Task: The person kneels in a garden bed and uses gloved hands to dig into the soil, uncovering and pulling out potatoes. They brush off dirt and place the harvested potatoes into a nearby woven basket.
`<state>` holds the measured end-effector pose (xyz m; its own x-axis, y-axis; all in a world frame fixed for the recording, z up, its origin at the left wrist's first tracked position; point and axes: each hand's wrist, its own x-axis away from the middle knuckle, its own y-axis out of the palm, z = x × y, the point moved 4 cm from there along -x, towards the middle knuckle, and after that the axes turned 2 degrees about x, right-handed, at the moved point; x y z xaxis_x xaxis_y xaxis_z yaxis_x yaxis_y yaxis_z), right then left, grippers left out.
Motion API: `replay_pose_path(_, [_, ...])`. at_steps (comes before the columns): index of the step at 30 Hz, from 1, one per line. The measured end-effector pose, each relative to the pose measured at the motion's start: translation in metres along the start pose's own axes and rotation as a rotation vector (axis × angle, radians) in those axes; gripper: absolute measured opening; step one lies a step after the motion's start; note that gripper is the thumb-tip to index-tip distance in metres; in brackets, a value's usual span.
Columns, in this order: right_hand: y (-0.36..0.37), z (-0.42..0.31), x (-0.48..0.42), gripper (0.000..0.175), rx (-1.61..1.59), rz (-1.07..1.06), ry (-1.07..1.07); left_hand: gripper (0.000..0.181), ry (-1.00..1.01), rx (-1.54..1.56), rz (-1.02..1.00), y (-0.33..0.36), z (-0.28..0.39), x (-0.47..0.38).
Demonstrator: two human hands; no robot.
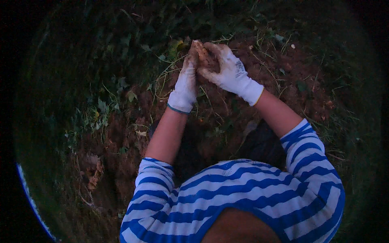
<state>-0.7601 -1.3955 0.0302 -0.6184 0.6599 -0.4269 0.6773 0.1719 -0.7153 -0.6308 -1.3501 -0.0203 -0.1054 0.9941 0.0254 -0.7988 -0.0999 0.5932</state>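
Note:
Between my two hands is a soil-caked root tuber, orange-brown with a pale tip. My left hand, in a white knit glove stained brown at the fingers, is seen edge-on and presses along the tuber's left side. My right hand, gloved alike, curls around it from the right with thumb and forefinger spread. The fingers' undersides and the tuber's lower part are hidden. Loose brown soil with thin vine stems lies below the hands.
Green vine stems trail left of my hands. Leafy plants grow farther left. A clump of tubers or soil lies at lower left, too dim to tell. Dug soil with stray stems extends right. My dark-clad knee is close below.

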Motion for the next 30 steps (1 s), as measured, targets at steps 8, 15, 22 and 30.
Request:
replay_pose_path(8, [0.02, 0.044, -0.03, 0.053, -0.691, 0.008, 0.352, 0.067, -0.116, 0.343, 0.004, 0.01, 0.016, 0.011])
replay_pose_path(15, [0.008, 0.049, -0.04, 0.049, -0.579, -0.259, 0.23, 0.04, -0.004, 0.573, 0.01, -0.008, 0.036, 0.013])
replay_pose_path(22, [0.04, 0.006, -0.014, 0.042, -0.499, -0.385, 0.068, 0.039, 0.165, 0.909, -0.064, -0.017, 0.012, 0.023])
replay_pose_path(30, [0.108, 0.017, -0.035, 0.045, -0.69, -0.759, 0.028, 0.087, 0.739, -0.979, 0.645, 0.024, 0.097, 0.168])
